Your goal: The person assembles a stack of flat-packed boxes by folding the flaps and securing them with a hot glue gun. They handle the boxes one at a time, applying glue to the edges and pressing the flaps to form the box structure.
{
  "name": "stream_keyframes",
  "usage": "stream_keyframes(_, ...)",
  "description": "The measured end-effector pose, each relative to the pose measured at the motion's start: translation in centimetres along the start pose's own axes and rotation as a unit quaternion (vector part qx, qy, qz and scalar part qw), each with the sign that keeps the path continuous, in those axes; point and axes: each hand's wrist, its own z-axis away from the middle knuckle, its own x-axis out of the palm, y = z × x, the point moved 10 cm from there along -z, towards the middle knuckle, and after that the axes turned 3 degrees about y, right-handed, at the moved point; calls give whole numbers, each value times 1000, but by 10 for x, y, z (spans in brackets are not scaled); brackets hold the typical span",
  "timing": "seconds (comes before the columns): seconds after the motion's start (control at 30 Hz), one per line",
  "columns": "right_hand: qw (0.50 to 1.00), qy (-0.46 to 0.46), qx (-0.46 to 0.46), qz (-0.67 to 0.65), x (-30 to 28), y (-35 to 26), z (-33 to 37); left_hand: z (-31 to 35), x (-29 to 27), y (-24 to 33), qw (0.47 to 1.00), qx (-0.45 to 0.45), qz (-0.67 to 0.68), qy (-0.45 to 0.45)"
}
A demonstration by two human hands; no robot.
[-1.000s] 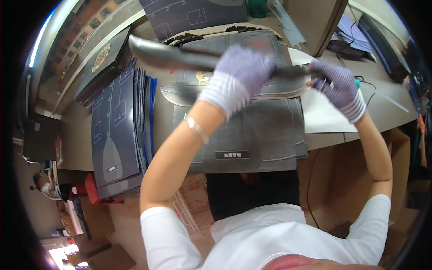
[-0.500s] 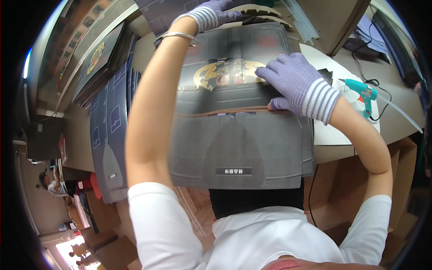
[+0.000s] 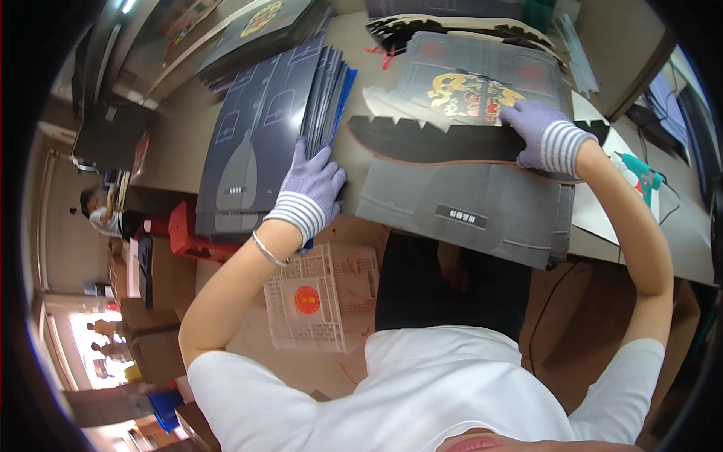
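Note:
Both my hands wear purple knit gloves with white-striped cuffs. My right hand [image 3: 544,135] is closed on a long black cardboard strip [image 3: 444,142], notched along its far edge and brown along its curved near edge. The strip lies across a grey printed cardboard sheet [image 3: 482,200] with a gold emblem, which rests on other sheets. My left hand [image 3: 310,183] touches the right side of a stack of dark blue printed cardboard sheets [image 3: 256,120], fingers spread. Its thumb is hard to make out.
More black strips [image 3: 467,34] lie at the back of the table. A teal glue gun [image 3: 639,172] rests on white paper at the right. Another stack of dark sheets [image 3: 263,34] stands far left. Below are a plastic crate [image 3: 320,297] and a red stool [image 3: 197,237].
My left hand has come back from the far strips to the blue stack at the left. The black strip now shows in my right hand. The whole view has shifted.

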Motion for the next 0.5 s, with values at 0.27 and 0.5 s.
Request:
stream_keyframes(0.27,998,-59,26,-25,13,6,-3,24,16,-5,997,21,-12,70)
stream_keyframes(0.5,996,-49,-5,-75,12,14,-12,21,10,-16,992,2,3,124)
